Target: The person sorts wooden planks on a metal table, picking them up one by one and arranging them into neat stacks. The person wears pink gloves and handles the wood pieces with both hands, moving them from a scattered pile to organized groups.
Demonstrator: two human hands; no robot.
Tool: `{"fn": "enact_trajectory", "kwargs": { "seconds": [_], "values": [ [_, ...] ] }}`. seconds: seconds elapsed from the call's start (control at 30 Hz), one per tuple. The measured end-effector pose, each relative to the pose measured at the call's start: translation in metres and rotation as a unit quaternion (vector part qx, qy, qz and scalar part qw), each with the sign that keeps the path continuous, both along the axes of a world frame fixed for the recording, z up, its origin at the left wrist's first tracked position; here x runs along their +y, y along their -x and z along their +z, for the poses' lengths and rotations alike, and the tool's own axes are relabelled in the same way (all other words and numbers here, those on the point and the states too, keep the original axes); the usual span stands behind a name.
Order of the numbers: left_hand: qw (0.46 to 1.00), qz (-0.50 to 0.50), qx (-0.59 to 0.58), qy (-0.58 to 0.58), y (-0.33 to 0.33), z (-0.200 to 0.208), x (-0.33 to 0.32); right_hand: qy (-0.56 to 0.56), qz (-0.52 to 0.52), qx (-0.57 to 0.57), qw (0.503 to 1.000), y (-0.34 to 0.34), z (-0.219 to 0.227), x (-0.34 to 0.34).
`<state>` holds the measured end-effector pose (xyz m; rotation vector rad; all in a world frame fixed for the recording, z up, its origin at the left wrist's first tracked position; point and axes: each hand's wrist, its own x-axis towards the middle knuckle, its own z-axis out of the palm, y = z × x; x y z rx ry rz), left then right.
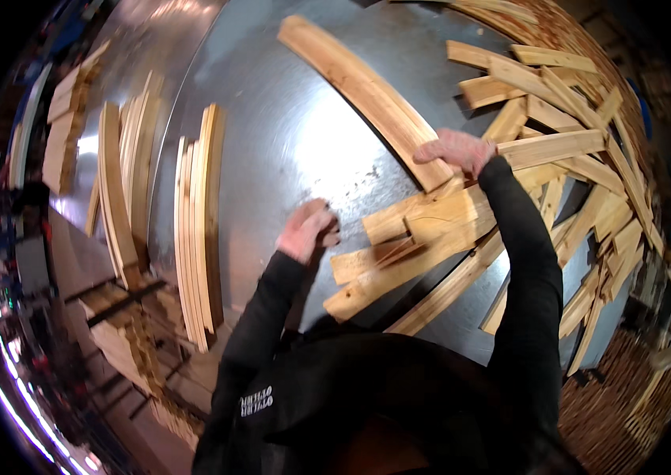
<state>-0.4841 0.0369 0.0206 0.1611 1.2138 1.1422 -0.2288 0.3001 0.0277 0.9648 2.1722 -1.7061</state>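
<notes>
A long wooden board (367,99) slants across the metal table, its far end toward the upper left. My right hand (460,152) grips its near end, with the thumb lying over the top face. To the left, my left hand (308,230) hovers over the bare metal, fingers loosely curled and apart, with nothing visible in it. Several shorter boards (446,219) lie crossed on one another just below my right hand. Part of them is covered by my right forearm.
A loose heap of boards (545,103) spreads over the right side of the metal table (260,150). A neat row of boards (199,222) stands along the left, with another bundle (126,174) beyond it. Stacked lumber (126,348) sits lower left.
</notes>
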Motion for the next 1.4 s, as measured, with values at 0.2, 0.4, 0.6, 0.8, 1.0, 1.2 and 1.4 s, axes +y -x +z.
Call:
{"fn": "enact_trajectory", "kwargs": {
  "seconds": [0.2, 0.4, 0.6, 0.8, 1.0, 1.2, 1.4],
  "values": [
    [0.977, -0.006, -0.194, -0.088, -0.050, -0.036, 0.044, 0.229, -0.399, 0.131, 0.878, 0.020, 0.018, -0.146],
    [0.994, -0.042, -0.016, 0.101, -0.028, -0.021, 0.030, -0.345, -0.140, -0.116, 0.921, 0.049, 0.036, -0.224],
    [0.969, -0.133, 0.210, -0.004, -0.026, -0.061, -0.006, -0.464, -0.318, 0.015, 0.827, 0.014, 0.027, -0.215],
    [0.970, -0.068, 0.227, 0.051, 0.032, -0.036, -0.047, -0.494, -0.294, -0.377, 0.726, -0.093, 0.005, -0.019],
    [0.664, -0.233, 0.642, 0.305, 0.070, 0.021, -0.118, -0.364, -0.534, -0.416, 0.639, -0.116, -0.010, -0.004],
    [0.489, -0.157, 0.825, 0.237, 0.114, -0.008, -0.226, -0.166, -0.654, 0.258, 0.692, -0.054, 0.009, -0.104],
    [0.451, -0.085, 0.886, 0.069, 0.117, 0.004, -0.200, 0.205, -0.571, 0.345, 0.716, 0.023, 0.024, -0.293]
  ]
}}
